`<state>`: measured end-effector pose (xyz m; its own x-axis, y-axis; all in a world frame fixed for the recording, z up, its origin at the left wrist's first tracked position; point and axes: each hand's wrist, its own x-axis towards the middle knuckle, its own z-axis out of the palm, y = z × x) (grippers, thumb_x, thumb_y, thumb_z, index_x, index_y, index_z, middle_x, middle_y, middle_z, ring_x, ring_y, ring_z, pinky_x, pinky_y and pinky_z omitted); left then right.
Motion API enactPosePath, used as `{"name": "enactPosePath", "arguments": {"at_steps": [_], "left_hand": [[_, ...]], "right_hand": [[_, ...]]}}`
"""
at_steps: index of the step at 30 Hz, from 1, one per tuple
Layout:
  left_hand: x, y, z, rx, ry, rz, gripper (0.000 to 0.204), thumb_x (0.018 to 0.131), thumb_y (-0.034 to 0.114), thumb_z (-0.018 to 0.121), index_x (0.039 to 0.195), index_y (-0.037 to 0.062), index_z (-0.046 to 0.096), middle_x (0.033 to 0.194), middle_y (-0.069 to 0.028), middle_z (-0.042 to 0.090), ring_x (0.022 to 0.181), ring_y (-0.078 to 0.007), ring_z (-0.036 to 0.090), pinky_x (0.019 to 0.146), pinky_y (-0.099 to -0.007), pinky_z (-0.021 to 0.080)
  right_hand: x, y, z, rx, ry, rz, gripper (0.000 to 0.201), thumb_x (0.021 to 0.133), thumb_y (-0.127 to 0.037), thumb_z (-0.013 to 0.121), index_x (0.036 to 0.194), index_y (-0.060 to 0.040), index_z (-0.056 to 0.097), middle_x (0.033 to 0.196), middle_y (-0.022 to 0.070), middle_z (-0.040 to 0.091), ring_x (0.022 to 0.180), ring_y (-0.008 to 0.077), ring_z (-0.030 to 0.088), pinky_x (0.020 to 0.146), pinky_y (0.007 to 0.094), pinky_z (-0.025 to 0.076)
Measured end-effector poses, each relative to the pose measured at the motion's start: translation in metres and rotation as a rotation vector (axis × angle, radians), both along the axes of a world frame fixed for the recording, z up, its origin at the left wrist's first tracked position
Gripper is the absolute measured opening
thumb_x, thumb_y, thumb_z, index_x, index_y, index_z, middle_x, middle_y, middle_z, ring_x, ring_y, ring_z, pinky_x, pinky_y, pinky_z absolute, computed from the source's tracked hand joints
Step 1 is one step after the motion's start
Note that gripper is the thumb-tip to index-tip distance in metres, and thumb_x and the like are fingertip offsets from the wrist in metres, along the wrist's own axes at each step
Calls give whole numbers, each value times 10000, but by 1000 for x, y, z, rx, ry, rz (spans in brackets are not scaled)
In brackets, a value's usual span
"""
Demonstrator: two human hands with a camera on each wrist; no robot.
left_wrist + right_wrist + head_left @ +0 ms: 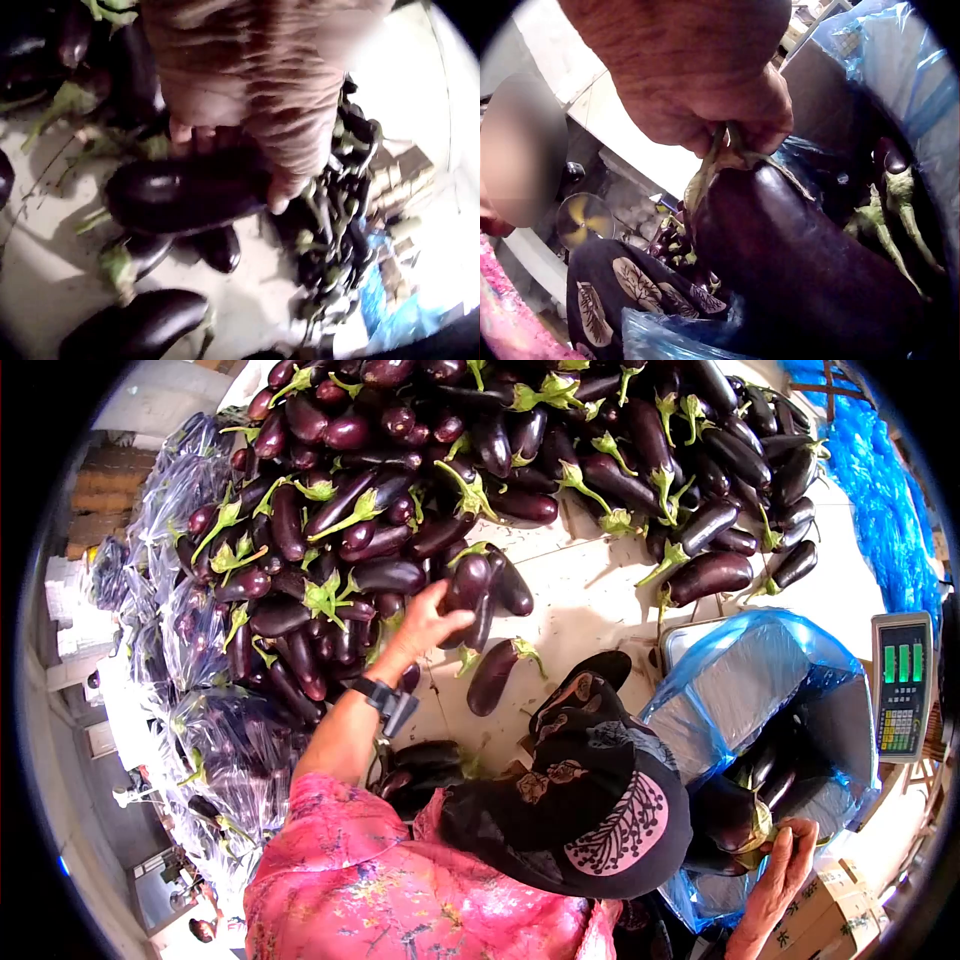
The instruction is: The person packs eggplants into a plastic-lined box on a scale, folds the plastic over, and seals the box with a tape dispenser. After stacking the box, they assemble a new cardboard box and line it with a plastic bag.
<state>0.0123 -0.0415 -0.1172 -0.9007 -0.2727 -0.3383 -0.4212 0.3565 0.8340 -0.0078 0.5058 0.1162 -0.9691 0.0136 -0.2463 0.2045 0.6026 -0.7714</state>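
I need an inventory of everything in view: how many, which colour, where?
Gripped eggplant: one, purple, left hand
Pinched eggplant: one, purple, right hand
Other eggplants: many, purple, table and container
Table: one, white, centre
Container: one, blue lining, right
Scale display: one, grey, right
Clear bags: several, transparent, left
Sheeting: some, blue, right
Cardboard boxes: several, brown, right
Fan: one, yellow blades, background
Wristband: one, black, left wrist
Cap: one, black, centre
Shirt: one, pink, bottom
Left hand: one, bare, above table
Right hand: one, bare, at container
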Motion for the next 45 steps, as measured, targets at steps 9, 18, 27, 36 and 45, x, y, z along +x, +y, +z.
{"name": "enactPosePath", "arguments": {"at_steps": [9,18,27,36,45], "left_hand": [[-21,-50,22,1104,90,417,511,978,404,497,1290,7,573,1052,-186,699,917,-259,698,785,-406,597],[-110,4,12,432,103,67,505,961,271,613,1407,71,489,1323,-130,617,1246,-265,577,1100,-434,414],[-95,55,-96,-978,356,-501,478,744,23,665,1202,69,537,1189,-116,563,1181,-314,514,923,-472,405],[-139,28,0,1156,93,74,600,841,191,724,1390,62,519,1363,-112,593,1267,-262,539,1098,-461,402],[-146,67,27,1745,252,234,873,854,690,640,1336,-27,517,1184,-140,579,963,-270,609,905,-418,527]], "right_hand": [[0,0,-1,-18,-2,-29,206,1049,-214,519,997,-15,534,885,22,471,763,107,443,712,259,373],[-3,5,-7,4,18,-89,213,1055,-217,491,983,-24,548,872,12,478,770,104,445,715,259,374],[-3,0,-1,-25,-15,-122,175,1036,-189,517,1000,-22,552,887,14,509,789,100,474,741,242,386],[-6,-1,1,-35,-33,-125,222,1034,-224,541,993,-6,565,872,34,534,756,114,522,698,252,423],[0,-4,4,-59,5,-90,236,1032,-218,560,978,12,566,848,49,561,732,123,557,680,253,449]]}}
